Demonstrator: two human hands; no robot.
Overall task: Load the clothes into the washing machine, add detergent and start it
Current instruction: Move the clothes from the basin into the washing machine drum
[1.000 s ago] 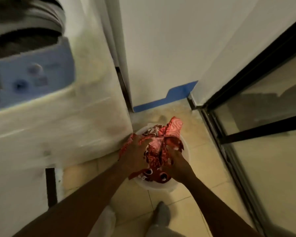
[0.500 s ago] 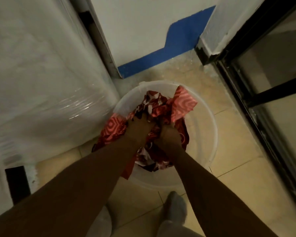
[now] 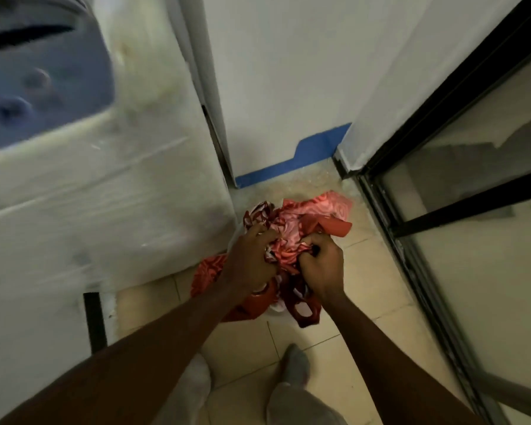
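A bundle of red and pink patterned clothes (image 3: 292, 222) hangs bunched between both hands, above the floor. My left hand (image 3: 252, 256) grips the bundle's left side. My right hand (image 3: 322, 265) grips its right side, fingers curled into the fabric. Loose ends of cloth dangle below my wrists. The white washing machine (image 3: 98, 210), wrapped in clear film, stands to the left of the clothes; its blue control panel (image 3: 43, 87) shows at the top left, blurred. A sliver of the pale plastic bucket (image 3: 275, 311) shows under the clothes.
A white wall with a blue painted base (image 3: 292, 161) stands behind. A black-framed glass door (image 3: 460, 216) runs along the right. My feet in grey socks (image 3: 295, 363) stand on the beige tiled floor (image 3: 365, 302).
Both hands have lifted the clothes up out of the bucket, which is now almost hidden beneath them. The camera has tilted up, bringing the washing machine's panel back into sight.
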